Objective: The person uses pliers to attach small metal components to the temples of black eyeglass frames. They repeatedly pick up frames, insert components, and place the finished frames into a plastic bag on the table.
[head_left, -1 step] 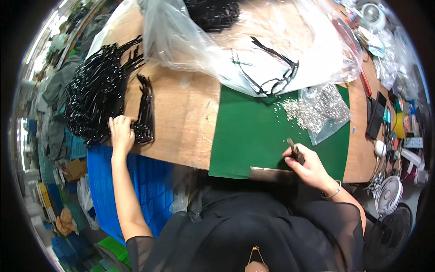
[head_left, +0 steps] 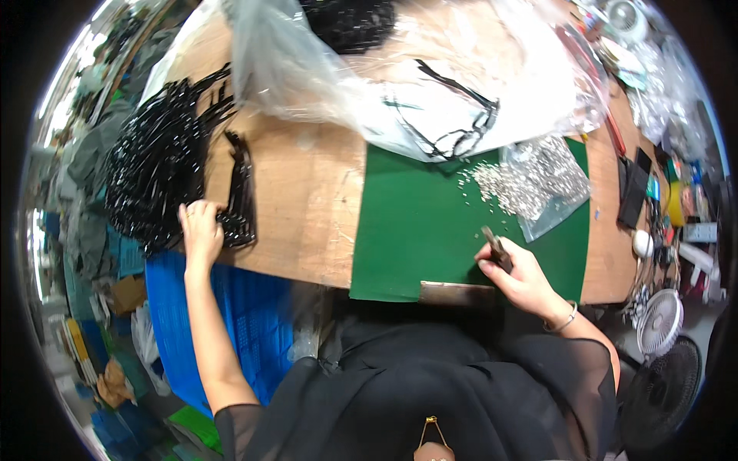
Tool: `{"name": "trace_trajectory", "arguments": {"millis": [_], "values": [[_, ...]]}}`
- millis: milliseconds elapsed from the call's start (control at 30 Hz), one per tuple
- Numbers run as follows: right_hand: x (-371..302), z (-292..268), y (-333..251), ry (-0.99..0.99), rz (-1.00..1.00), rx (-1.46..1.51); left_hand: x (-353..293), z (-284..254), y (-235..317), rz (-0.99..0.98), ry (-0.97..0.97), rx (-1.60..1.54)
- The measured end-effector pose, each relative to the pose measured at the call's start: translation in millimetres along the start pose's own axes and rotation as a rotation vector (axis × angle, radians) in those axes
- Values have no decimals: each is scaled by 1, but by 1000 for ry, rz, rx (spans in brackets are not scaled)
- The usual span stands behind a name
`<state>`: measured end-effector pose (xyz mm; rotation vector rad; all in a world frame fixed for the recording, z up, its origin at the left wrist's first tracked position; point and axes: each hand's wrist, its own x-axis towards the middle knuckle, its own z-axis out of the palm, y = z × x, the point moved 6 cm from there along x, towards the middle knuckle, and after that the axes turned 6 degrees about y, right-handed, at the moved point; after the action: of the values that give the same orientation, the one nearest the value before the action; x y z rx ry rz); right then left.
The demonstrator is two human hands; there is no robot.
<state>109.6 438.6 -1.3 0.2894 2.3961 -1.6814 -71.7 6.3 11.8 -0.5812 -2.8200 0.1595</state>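
A large heap of glossy black eyeglass frames (head_left: pixel 157 165) lies at the left of the wooden table. My left hand (head_left: pixel 201 227) rests on its near edge, fingers apart, touching the frames; beside it stands a short row of similar frames (head_left: pixel 243 188). My right hand (head_left: pixel 523 273) is closed around a short tool with a dark grip and metallic tip (head_left: pixel 498 250), held above the green mat (head_left: pixel 419 223). Near it lies a clear bag of tiny silver parts (head_left: pixel 542 180), some spilled out. One black pair of glasses (head_left: pixel 465 138) lies unfolded on clear plastic at the mat's far edge.
Clear plastic sheeting (head_left: pixel 304 69) covers the far table, with more black frames (head_left: pixel 354 27) behind it. Below the table's left edge sits a blue crate (head_left: pixel 254 307). A black box (head_left: pixel 635 188), cables and small fans (head_left: pixel 659 323) crowd the right side.
The whole view has shifted slightly, with the table now a little further left. Both hands keep nearly the same places and poses.
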Motion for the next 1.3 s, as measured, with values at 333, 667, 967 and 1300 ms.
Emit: {"name": "trace_trajectory", "arguments": {"millis": [333,667,967,1300], "values": [[-12,8,-3,-11,-31,-25,82,-63,255,387,68,-976],[-41,-10,14,45,-68,-157,154,-56,336,318,520,-583],[-7,13,-5,162,-488,-856,176,-86,334,-196,-361,-2330],[-23,-29,-7,238,-354,-576,31,-109,264,-64,-186,-1923]]}}
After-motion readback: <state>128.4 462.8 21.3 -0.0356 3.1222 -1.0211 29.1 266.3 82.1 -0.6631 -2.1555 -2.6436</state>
